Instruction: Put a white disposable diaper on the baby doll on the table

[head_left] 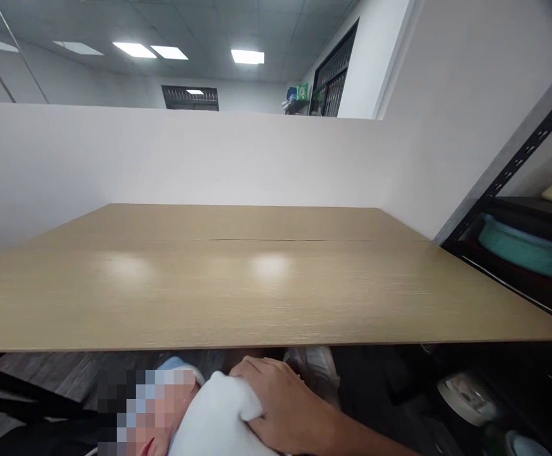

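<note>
My right hand (282, 405) is low in the head view, below the near edge of the wooden table (256, 291). Its fingers are curled closed over a white cloth (218, 415), gripping the bundle from the right. A blurred-out patch lies directly left of the cloth, with a bit of light blue (173, 364) above it; I cannot tell what it is. My forearm runs in from the lower right. My left hand does not show.
A white partition wall (185, 158) stands behind the table. A black metal shelf rack (518, 158) at the right holds a teal round object (527, 250). Round white items (466, 396) sit on the dark floor under it. A light shoe (314, 364) shows under the table.
</note>
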A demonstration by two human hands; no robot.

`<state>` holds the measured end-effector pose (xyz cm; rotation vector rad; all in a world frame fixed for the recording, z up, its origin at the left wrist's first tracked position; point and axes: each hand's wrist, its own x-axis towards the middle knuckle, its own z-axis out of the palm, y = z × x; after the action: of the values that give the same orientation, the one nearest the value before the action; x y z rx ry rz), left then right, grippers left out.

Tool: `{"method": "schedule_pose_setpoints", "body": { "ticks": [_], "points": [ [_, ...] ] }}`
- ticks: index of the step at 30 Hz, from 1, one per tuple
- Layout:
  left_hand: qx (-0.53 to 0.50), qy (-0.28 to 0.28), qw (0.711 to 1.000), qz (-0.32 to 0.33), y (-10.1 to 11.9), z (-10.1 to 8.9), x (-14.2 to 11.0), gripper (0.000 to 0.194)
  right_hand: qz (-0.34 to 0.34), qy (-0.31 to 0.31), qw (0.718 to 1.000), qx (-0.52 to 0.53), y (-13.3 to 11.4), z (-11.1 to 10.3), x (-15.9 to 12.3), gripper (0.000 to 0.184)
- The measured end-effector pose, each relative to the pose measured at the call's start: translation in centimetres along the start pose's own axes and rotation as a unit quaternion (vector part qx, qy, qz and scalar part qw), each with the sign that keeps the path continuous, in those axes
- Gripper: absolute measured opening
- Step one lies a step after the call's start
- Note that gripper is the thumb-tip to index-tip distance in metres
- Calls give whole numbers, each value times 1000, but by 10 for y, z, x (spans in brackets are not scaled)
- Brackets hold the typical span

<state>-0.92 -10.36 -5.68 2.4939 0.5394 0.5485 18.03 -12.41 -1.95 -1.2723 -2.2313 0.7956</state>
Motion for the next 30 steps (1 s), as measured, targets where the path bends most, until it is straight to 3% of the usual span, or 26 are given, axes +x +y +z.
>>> {"method": "schedule_pose_setpoints", "body": {
  "ticks": [3, 4, 7, 10, 12, 15, 18, 21, 26, 30],
  "points": [
    [17, 211, 974, -77, -36, -36, -5, 87, -15, 90, 987, 130, -6, -6, -20, 64],
    [23, 249, 964, -91, -38, -41, -14, 84, -16, 127, 977, 170, -4, -8, -30, 65],
    [39, 293, 949, -109, -20, -34, -56, 75, 41, 244, 938, 242, 5, -14, -60, 68],
    [52, 309, 940, -134, 5, -22, -82, 73, 127, 305, 900, 285, 11, -28, -75, 60],
    [40, 290, 941, -170, 9, -24, -74, 70, 158, 327, 881, 303, 14, -42, -71, 55],
    [-17, 203, 957, -208, -2, -47, -34, 65, 191, 355, 867, 292, 22, -64, -54, 51],
    [-65, 124, 969, -205, -18, -76, 9, 66, 206, 336, 893, 218, 43, -85, -44, 44],
    [-68, 60, 975, -203, -30, -94, 36, 74, 230, 292, 925, 76, 68, -99, -47, 36],
    [-75, -13, 980, -185, -40, -101, 57, 83, 243, 228, 940, -77, 101, -103, -66, 27],
    [-43, -13, 979, -199, -47, -101, 58, 82, 215, 247, 936, -127, 127, -98, -87, 30]
  ]
}}
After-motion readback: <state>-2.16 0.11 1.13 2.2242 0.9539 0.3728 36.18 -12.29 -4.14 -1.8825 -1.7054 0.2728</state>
